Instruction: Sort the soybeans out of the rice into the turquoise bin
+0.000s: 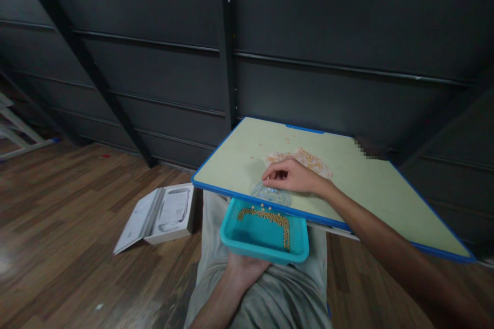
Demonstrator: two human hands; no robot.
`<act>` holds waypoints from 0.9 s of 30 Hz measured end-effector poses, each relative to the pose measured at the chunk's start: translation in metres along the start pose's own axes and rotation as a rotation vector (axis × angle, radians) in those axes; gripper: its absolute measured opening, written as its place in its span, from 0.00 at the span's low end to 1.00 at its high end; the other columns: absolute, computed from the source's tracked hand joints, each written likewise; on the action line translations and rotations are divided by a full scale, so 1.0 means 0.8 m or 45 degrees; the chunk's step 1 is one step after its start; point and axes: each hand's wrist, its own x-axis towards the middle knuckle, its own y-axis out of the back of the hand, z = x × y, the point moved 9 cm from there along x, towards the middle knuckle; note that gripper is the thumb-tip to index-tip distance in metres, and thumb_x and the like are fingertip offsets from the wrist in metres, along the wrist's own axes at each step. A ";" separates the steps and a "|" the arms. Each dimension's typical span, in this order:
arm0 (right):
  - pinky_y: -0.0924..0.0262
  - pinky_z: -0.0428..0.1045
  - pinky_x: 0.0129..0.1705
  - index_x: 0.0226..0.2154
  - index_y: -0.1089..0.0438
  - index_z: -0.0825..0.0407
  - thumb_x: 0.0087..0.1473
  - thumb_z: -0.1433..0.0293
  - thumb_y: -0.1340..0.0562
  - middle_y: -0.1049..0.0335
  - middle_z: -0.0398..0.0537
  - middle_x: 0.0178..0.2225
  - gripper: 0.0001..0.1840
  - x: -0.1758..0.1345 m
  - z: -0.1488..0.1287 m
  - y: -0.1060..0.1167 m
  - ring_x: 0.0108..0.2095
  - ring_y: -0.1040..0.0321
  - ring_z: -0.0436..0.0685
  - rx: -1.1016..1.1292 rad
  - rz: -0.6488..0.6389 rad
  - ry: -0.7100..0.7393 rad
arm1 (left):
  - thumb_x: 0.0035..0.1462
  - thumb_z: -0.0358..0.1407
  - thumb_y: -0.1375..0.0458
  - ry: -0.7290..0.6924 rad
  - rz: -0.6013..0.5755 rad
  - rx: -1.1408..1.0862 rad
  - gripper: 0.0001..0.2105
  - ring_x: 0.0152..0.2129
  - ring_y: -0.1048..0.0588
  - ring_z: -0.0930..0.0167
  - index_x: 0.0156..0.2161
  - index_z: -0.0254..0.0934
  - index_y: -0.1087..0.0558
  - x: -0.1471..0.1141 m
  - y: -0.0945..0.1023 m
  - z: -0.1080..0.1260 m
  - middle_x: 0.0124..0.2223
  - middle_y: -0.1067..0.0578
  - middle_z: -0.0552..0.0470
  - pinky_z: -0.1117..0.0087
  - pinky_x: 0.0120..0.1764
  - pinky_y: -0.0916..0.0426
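Observation:
My left hand (247,267) is under a turquoise plastic tray (262,253) and holds it against the lap, its fingers mostly hidden. Small round golden-tan balls (270,217), like beads or dried beans, lie in a bent row in the tray. Several more show just below the board's near edge. My right hand (291,175) is over the pale yellow board (231,162), thumb and fingers pinched together; what they hold is too small to name. Below them, a clear round plastic dish (270,194) sits at the near edge. Behind the hand spreads a pile of mixed orange and whitish bits (309,160).
The board has a blue rim (216,191) and stands over the knees. An open white box (173,213) lies on the wooden floor (88,205) to the left. A dark panelled wall (154,77) rises behind the board. White legs of furniture (23,133) show far left.

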 end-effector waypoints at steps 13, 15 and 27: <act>0.34 0.52 0.41 0.44 0.10 0.49 0.72 0.69 0.28 0.13 0.47 0.36 0.07 0.003 0.014 0.033 0.34 0.23 0.56 -0.236 0.236 -0.053 | 0.81 0.44 0.46 0.051 -0.149 0.045 0.26 0.77 0.22 0.47 0.75 0.48 0.18 0.004 0.035 -0.003 0.68 0.11 0.39 0.34 0.80 0.33; 0.34 0.52 0.41 0.44 0.10 0.49 0.73 0.69 0.29 0.13 0.48 0.37 0.08 0.003 0.014 0.040 0.35 0.22 0.56 -0.292 0.261 -0.055 | 0.81 0.44 0.49 0.063 -0.185 0.018 0.27 0.77 0.22 0.47 0.77 0.48 0.20 0.005 0.042 -0.003 0.68 0.11 0.39 0.33 0.80 0.33; 0.37 0.53 0.41 0.44 0.11 0.50 0.72 0.69 0.30 0.13 0.49 0.36 0.08 -0.002 0.018 0.069 0.34 0.25 0.57 -0.423 0.351 -0.117 | 0.85 0.45 0.52 0.054 -0.364 0.077 0.27 0.73 0.18 0.50 0.70 0.46 0.14 0.004 0.031 0.000 0.68 0.11 0.39 0.36 0.81 0.33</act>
